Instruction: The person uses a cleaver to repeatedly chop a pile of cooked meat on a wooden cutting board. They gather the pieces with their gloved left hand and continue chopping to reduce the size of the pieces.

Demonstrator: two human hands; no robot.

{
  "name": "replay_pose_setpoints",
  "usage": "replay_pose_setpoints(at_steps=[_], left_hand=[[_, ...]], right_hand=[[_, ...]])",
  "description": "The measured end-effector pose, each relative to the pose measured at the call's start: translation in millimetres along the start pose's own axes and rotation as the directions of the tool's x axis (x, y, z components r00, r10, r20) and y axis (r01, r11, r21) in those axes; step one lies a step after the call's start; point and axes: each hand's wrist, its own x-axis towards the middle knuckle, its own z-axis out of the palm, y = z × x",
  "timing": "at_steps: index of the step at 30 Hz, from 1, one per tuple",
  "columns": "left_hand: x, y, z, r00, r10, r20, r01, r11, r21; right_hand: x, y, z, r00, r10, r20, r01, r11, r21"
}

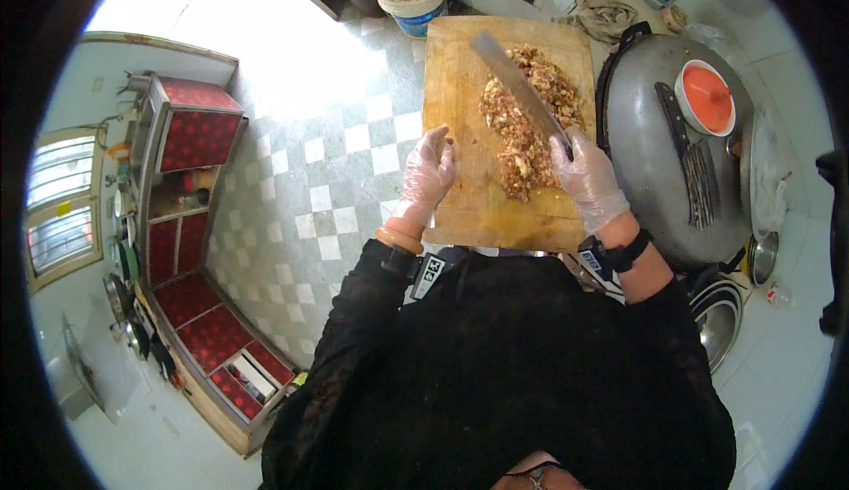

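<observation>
Chopped meat (524,152) lies in a loose heap on a wooden cutting board (454,85). My right hand (587,168), in a clear plastic glove, grips the handle of a kitchen knife (517,85). The blade slants up and left over the heap and is slightly blurred. At the board's left edge is my left hand (430,165), also gloved, with its fingers curled and the thumb near the fingertips; a small dark bit shows by the fingertips. Whether it holds anything is unclear.
Right of the board, a large metal lid (637,178) bears a bowl of red content (708,97) and another knife (690,158). A white bucket (414,6) stands beyond the board. Crumpled cloth (602,12) lies at the back right; red-fronted cabinets (199,138) are far left.
</observation>
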Motion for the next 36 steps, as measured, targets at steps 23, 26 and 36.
replay_pose_setpoints(at_steps=[23, 26, 36], left_hand=[[-12, 5, -7, 1.000, -0.006, 0.006, 0.005, 0.999, 0.049], [-12, 4, -6, 0.997, 0.072, 0.004, -0.072, 0.995, 0.064], [-12, 8, -2, 0.998, 0.054, -0.021, -0.053, 0.998, 0.043]], right_hand=[[0, 11, -2, 0.999, 0.051, 0.004, -0.051, 0.998, -0.045], [1, 13, -5, 0.992, 0.023, 0.125, 0.009, 0.966, -0.257], [10, 16, 5, 0.996, -0.017, 0.085, 0.040, 0.960, -0.277]])
